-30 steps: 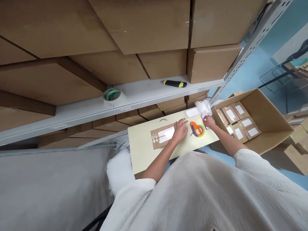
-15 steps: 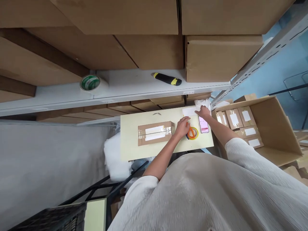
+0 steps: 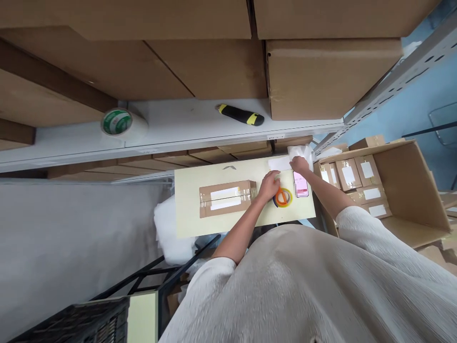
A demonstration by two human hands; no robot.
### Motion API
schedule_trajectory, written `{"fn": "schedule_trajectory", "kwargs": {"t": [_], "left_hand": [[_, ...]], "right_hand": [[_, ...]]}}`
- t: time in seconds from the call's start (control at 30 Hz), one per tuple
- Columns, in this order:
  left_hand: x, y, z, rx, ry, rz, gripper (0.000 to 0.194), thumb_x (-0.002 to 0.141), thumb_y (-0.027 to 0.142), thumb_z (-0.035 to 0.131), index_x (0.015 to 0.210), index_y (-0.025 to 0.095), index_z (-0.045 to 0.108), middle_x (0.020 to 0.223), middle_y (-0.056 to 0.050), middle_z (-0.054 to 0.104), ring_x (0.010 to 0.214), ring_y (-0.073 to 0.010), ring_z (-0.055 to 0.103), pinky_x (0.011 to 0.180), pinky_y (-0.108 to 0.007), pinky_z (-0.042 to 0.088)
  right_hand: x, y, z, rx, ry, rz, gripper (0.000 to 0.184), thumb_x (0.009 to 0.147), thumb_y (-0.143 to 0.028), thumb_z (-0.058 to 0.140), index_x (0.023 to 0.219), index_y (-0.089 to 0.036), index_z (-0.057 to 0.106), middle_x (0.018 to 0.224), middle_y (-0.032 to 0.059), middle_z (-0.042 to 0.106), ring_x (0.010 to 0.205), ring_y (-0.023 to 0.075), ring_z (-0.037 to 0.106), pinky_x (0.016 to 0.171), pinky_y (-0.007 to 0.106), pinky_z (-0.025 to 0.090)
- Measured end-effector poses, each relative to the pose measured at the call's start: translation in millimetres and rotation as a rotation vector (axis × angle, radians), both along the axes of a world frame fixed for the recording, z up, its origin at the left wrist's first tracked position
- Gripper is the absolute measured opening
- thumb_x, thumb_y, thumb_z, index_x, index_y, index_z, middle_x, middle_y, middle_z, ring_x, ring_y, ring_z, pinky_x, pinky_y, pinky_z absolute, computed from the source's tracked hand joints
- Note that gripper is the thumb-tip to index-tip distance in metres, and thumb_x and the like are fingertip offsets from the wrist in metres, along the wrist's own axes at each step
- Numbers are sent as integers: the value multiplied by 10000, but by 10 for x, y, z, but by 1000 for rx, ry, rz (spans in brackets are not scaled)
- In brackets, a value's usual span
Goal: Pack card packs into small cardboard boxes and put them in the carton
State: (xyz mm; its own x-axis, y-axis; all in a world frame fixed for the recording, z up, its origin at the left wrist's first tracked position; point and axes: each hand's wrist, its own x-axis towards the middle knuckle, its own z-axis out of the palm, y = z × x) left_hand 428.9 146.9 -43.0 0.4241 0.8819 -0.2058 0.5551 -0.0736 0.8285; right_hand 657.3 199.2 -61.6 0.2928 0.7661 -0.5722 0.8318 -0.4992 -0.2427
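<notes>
Left hand (image 3: 268,186) nearer, fingers curled, grip unclear, round orange-and-yellow tape roll (image 3: 283,197) just right of it; right hand (image 3: 300,165) bunched, grip unclear, at right end of flat white paper label (image 3: 279,163), long axis along edge of cream board (image 3: 189,224).

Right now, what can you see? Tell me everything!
boxes: many, brown, on shelf
tape: one, green-white, on shelf
knife: one, black-yellow, on shelf
board: one, cream, below shelf
parcel: one, brown, on board
scissors: one, orange, on board
phone: one, pink, on board
padding: one, white, beside board
carton: one, brown, at right
parcels: several, brown, in carton
left hand: one, by scissors
right hand: one, by phone
</notes>
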Motion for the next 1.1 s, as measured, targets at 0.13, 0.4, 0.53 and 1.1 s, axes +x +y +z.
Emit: {"fn": "schedule_trajectory", "kwargs": {"t": [0.13,0.4,0.53,1.1], "left_hand": [[225,171,-76,-98,-67,90,378,1019,191,586,1374,212,716,1408,-123,742,1250,-276,724,1158,-474,564],[640,480,-195,-185,-127,224,438,986,180,672,1422,212,648,1288,-137,768,1061,-225,763,1030,-398,601],[701,518,-220,-176,-147,263,452,934,144,715,1374,232,664,1253,-96,772,983,-204,761,975,-383,600],[645,570,-124,-192,-233,408,461,808,39,734,1219,249,717,909,1,722,761,-164,703,828,-314,564]], "right_hand": [[34,-26,140,68,56,43,229,1025,-325,567,1030,-216,768,1103,100,792,1018,255,717,816,282,507],[149,-43,287,192,279,98,198,957,-287,603,789,-197,658,813,17,715,807,172,621,715,244,442],[133,-31,215,236,533,-62,191,891,-353,692,768,-215,645,740,-5,688,709,168,607,644,259,456],[-6,36,116,333,856,-172,122,689,-156,708,798,-206,687,681,-21,731,703,182,701,724,287,565]]}}
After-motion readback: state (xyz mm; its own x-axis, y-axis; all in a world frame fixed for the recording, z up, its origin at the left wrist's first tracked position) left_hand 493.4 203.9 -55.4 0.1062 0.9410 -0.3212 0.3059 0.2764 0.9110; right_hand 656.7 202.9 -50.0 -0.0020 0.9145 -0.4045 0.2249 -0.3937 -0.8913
